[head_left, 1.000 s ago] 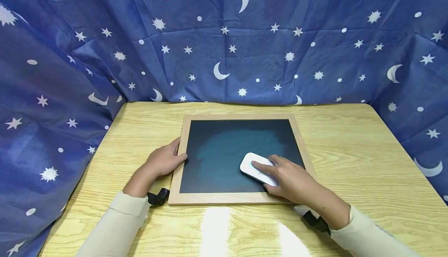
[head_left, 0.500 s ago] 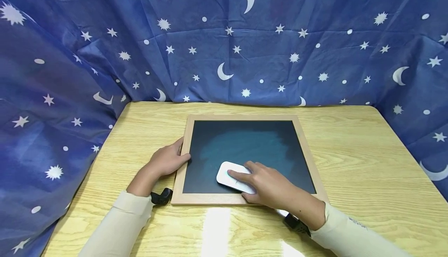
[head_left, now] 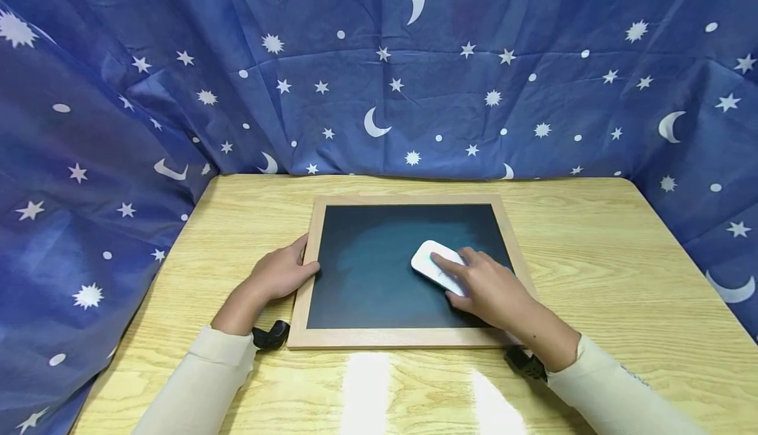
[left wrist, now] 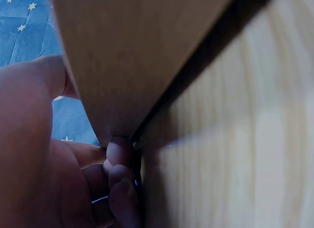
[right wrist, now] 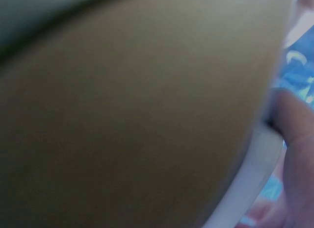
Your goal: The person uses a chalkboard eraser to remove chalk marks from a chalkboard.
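Observation:
A wood-framed chalkboard point(head_left: 367, 270) lies flat on the table, with pale bluish smears across its dark face. My right hand point(head_left: 488, 287) grips a white board eraser point(head_left: 429, 265) on the right part of the board, its thumb and fingers along the sides and the index finger on top. In the right wrist view the edge of the eraser point(right wrist: 250, 184) shows beside the thumb, past the frame. At the left side of the board, my left hand point(head_left: 281, 272) holds the frame, thumb on top. The left wrist view shows fingertips point(left wrist: 119, 150) curled at the frame's lower edge.
The light wood table point(head_left: 592, 257) extends on both sides of the board. A blue curtain point(head_left: 331, 60) with moons and stars hangs behind and at the sides. Each wrist wears a black camera, the left one point(head_left: 271, 335) close to the board's corner.
My right hand moved the eraser left along the lower part of the board, then back to the right and farther up. The left hand stayed on the frame.

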`<state>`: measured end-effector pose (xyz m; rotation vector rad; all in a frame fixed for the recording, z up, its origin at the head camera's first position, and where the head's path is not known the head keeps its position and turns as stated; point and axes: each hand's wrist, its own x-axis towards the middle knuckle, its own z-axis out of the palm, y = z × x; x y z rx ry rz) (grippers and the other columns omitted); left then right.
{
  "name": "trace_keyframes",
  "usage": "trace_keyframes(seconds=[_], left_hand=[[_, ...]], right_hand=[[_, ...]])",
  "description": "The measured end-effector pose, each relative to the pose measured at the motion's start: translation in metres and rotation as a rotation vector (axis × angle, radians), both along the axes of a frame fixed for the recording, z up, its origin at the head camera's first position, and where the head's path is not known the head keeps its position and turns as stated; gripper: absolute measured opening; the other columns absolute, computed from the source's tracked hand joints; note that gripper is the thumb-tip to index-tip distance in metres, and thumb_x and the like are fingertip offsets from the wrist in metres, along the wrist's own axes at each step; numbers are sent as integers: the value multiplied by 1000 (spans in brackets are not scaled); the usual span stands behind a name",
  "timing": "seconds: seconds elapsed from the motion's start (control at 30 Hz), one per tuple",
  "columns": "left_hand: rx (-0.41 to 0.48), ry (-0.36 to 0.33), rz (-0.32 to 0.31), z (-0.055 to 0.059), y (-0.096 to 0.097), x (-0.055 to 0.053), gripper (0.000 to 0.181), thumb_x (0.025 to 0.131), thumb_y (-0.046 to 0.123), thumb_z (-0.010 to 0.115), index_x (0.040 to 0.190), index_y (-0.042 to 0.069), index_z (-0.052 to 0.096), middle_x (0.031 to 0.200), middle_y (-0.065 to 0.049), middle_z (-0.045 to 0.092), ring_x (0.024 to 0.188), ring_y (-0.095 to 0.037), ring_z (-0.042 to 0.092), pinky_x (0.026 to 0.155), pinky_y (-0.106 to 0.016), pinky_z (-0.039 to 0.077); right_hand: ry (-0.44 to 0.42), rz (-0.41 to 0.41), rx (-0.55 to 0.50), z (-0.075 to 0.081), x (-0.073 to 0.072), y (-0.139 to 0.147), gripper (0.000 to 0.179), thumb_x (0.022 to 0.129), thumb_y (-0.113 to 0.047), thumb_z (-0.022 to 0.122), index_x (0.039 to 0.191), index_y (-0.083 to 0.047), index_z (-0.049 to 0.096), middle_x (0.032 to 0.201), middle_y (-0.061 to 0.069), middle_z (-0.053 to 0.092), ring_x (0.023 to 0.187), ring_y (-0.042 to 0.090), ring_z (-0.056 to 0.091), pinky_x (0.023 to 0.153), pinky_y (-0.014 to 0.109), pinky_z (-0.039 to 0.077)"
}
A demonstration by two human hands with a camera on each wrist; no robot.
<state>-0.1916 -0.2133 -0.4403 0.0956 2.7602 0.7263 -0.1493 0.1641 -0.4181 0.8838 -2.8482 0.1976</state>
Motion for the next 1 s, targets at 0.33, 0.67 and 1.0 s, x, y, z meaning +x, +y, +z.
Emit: trace_keyframes(seconds=[0.33, 0.67, 1.0], left_hand=[[2, -16, 15, 1, -3, 2, 77, 94, 40, 52, 162, 22, 20, 82, -3, 71, 60, -17, 61, 58, -32, 44], [7, 3, 8, 1, 2, 1, 76, 93, 39, 52, 161, 22, 22, 81, -2, 70, 60, -16, 60, 57, -32, 44], [3, 3, 6, 1, 2, 3, 77, 93, 39, 52, 161, 21, 22, 87, -4, 72, 61, -17, 60, 58, -32, 44]], right_hand=[[-73, -130, -12, 1, -9, 35, 67, 82, -26, 81, 144, -20, 56, 121, 30, 60, 102, 44, 65, 70, 55, 57], [-44, -260, -134, 25, -16, 87, 65, 91, -25, 70, 149, -9, 46, 119, 33, 56, 92, 45, 63, 73, 58, 50], [-170, -523, 27, 11, -35, 137, 65, 97, -35, 59, 147, 3, 41, 114, 44, 51, 87, 56, 62, 71, 64, 51]])
